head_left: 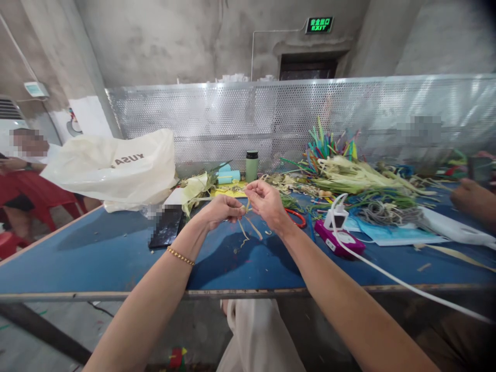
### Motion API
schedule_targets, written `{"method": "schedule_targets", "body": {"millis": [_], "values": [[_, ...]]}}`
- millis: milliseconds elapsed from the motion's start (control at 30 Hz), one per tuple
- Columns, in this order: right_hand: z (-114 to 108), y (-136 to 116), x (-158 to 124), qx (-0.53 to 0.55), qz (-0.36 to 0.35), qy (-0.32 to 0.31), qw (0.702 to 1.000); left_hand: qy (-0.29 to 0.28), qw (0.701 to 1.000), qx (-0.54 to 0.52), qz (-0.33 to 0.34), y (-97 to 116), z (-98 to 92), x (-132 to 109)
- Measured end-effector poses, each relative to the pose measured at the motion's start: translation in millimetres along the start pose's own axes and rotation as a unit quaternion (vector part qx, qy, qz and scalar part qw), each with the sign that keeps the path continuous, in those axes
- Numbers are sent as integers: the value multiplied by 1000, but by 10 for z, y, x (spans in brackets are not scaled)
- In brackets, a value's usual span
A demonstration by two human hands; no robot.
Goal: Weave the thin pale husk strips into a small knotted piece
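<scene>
I have the left hand and right hand pinching thin, pale-tan fibrous strips above the flat blue surface, probably to steady them, though the grip is partly hidden.

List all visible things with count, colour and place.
Flat table: one, blue, centre.
Perforated metal panel: one, silver, behind table.
Rectangular exit sign: one, green, wall.
Plastic bag: one, white, left.
Flat device: one, black, centre-left.
Cylindrical bottle: one, green, table back.
Leafy husks: many, pale, back right.
Loose strands: uncountable, mixed colours, right.
Rectangular box: one, purple, right.
Boxy plug: one, white, on box.
Plastic chair: at least one, red, far left.
Thin strips: several, pale, between hands.
Left hand, right hand: two, bare, pinching strips.
</scene>
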State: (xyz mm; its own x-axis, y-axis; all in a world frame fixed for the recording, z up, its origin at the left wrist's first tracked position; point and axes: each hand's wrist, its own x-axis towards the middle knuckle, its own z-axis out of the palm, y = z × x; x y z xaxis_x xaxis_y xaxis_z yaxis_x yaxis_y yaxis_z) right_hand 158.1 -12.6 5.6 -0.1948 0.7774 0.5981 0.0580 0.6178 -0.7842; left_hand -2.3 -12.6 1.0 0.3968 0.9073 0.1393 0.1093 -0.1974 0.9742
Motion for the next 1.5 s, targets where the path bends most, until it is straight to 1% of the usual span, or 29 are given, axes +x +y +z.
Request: {"method": "schedule_targets", "body": {"millis": [100, 167, 233, 300, 400, 533, 633, 867, 1000, 1167, 1333, 1500], "values": [[5, -58, -27, 81, 21, 5, 996, 28, 1000, 3, 6, 7, -2, 8], [4, -87, -44, 90, 37, -12, 995, 47, 999, 10, 16, 11, -11, 14], [-3, -86, -51, 65, 55, -20, 996, 66, 997, 17, 21, 18, -23, 18], [-12, -55, -44, 14, 63, -17, 998, 82, 996, 17, 22, 28, -34, 20], [-21, 12, -24, -71, 51, -7, 996, 94, 995, -5, 19, 42, -44, 23], [-32, 72, -5, -140, 31, -6, 990, 85, 995, -49, 9, 44, -46, 26], [-42, 91, 4, -174, 24, -13, 984, 76, 995, -61, 9, 36, -47, 26], [-51, 112, 17, -237, 6, -11, 971, 68, 996, -57, 20, 28, -44, 11], [-37, 109, 17, -272, 1, 4, 962, 76, 996, -35, 30, 34, -26, 5], [-28, 93, 15, -283, 1, 10, 959, 79, 996, -20, 37, 24, -19, 13], [-42, 82, 13, -282, -13, -23, 959, 72, 997, 10, 34, 1, -30, 16], [-49, 79, 7, -258, -26, -35, 965, 53, 998, -21, 18, 11, -41, 2]]}}
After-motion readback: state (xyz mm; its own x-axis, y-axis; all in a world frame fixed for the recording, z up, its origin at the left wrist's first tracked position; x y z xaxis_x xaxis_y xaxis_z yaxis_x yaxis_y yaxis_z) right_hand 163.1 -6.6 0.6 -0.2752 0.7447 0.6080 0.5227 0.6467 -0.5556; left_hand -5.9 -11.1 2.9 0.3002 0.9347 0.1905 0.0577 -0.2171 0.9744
